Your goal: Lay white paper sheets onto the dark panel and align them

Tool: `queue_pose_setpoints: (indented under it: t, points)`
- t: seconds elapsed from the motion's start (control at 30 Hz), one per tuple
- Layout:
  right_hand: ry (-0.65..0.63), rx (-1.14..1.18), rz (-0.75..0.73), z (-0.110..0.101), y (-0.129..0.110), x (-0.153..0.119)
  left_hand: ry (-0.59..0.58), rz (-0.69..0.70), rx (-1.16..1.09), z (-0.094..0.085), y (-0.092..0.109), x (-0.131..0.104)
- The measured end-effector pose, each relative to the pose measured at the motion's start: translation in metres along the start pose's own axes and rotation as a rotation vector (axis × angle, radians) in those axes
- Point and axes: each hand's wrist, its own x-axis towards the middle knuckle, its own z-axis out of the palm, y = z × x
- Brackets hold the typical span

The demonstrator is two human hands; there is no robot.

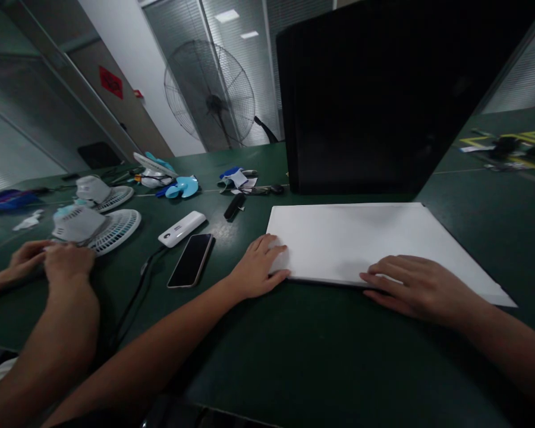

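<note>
Board [339, 238]: before the panel [361, 113], long axis along panel's foot.
Left hand [259, 266]: front-left of panel, half open, laid on board's corner.
Right hand [412, 286]: front-right of panel, loosely curled at board's near edge; hold cannot be told.

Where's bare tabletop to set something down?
Bare tabletop shows between the person's forearms, nearer than the white panel; a smaller patch lies between phone and panel. Crowded: the left side, with fan parts, a co-worker's hands, white device and black cable.

dim; faint sheen on tabletop [294, 345]; edges stretched, blurred
</note>
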Motion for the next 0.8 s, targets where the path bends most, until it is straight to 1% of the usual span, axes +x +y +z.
queue_pose_setpoints:
  t: [0.07, 0.13, 0.23, 0.33, 0.43, 0.53, 0.63, 0.73, 0.8]
  points:
    - [0.056, -0.053, -0.113, -0.004, -0.005, 0.003, -0.001, 0.023, 0.050, -0.003, 0.002, 0.001]
    - [0.069, -0.088, -0.198, -0.009, -0.008, 0.005, -0.010, 0.057, 0.110, -0.005, 0.005, 0.003]
    - [0.080, -0.138, -0.249, -0.019, -0.009, 0.008, 0.014, 0.096, 0.208, -0.008, 0.011, 0.003]
    - [0.099, -0.182, -0.253, -0.028, -0.006, 0.009, 0.098, 0.132, 0.284, -0.010, 0.021, 0.000]
    - [0.102, -0.191, -0.224, -0.031, -0.002, 0.007, 0.188, 0.166, 0.307, -0.010, 0.030, -0.003]
    - [0.105, -0.198, -0.204, -0.033, 0.002, 0.005, 0.225, 0.199, 0.297, -0.011, 0.035, -0.003]
    - [0.109, -0.201, -0.171, -0.038, 0.005, 0.007, 0.257, 0.193, 0.321, -0.012, 0.036, -0.001]
    - [0.132, -0.183, -0.132, -0.043, 0.007, 0.010, 0.347, 0.194, 0.375, -0.013, 0.031, 0.001]
    - [0.140, -0.173, -0.134, -0.043, 0.005, 0.010, 0.401, 0.232, 0.409, -0.013, 0.027, 0.002]
